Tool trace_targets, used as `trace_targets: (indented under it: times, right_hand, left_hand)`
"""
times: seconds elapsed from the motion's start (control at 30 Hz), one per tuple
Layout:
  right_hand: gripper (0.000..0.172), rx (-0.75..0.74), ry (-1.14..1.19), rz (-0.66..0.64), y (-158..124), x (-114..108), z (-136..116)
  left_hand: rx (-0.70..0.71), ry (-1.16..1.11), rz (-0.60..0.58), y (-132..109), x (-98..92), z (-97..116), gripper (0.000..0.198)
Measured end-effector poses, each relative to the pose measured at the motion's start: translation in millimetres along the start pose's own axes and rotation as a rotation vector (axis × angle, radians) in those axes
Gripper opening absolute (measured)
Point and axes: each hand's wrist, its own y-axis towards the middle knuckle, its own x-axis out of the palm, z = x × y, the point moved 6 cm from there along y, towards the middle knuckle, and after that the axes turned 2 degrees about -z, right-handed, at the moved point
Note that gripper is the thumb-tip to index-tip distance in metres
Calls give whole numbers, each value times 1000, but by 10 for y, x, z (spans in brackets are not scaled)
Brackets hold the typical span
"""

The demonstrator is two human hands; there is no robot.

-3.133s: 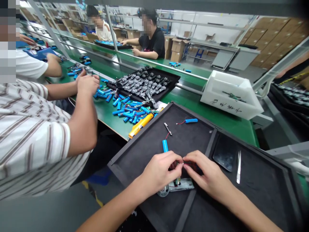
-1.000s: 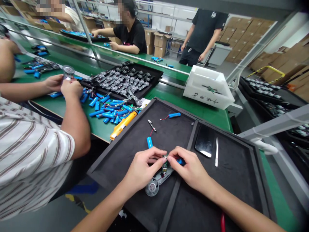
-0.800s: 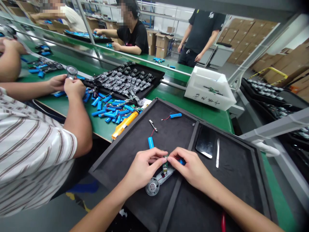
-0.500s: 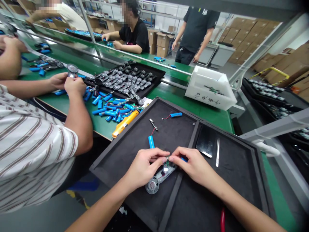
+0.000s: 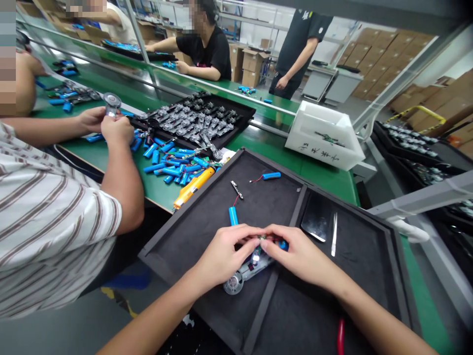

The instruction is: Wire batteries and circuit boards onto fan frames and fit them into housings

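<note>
Both index fingertips have drawn together over the green circuit board (image 5: 256, 257) since half a second ago, when a gap showed between them. Left hand (image 5: 226, 252) has thumb and index finger pinched almost together on the board's upper end. Right hand (image 5: 302, 252) curls in to meet it, thumb and index tip close to each other at that same end; the fingers hide whether it grips anything. Directly under the board, a grey housing (image 5: 233, 283) with a round head lies in the black tray (image 5: 369, 286), stretching from near the tray's near-left edge toward the divider (image 5: 271, 285). One blue battery (image 5: 284, 245) shows partly behind the right fingers.

Just beyond the left hand, a blue cell (image 5: 232, 216) is joined by a red lead to a narrow board (image 5: 237, 190). Another cell with leads (image 5: 271, 175) lies close to the tray's far edge. Right of the divider are a phone (image 5: 315, 217) and tweezers (image 5: 334, 234). Outside the tray's left edge, a yellow electric screwdriver (image 5: 194, 188) rests on the green bench (image 5: 157, 195).
</note>
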Motion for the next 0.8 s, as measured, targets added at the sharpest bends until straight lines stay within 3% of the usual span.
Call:
trace_targets:
  times: [0.2,0.3,0.4,0.57,0.8]
  right_hand:
    - [17,81,-34,-79,4,87,112]
    - [12,27,-39,-75,13,85,78]
    - [10,-14,-61,-33,18,63,54]
    - [11,-37,-64,31,11,58,132]
    - [9,-42,-65,115,17,8,218]
  left_hand:
    - [20,225,86,-306,-279,78,35]
    - [22,442,-25,-532,-322,91,59]
    - [28,639,-155,-702,-215,54,93]
    - [90,762,-134,-715,-17,17,83]
    - [62,752,-113,-531,6,-35,79]
